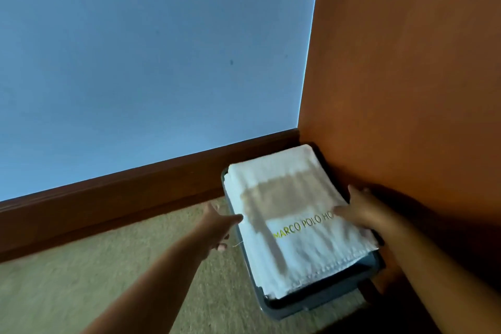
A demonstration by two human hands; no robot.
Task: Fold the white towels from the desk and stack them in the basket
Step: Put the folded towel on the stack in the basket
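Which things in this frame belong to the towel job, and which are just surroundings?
Part of the job:
towel, folded, white, on top of the stack
basket holding the stack
left hand at the towel's left edge
right hand on its right side

Just there:
carpet
skirting board
blue wall
orange panel

White towel (295,214) with yellow lettering in a grey-blue basket (311,304), orange wall (406,62), beige carpet (108,279)
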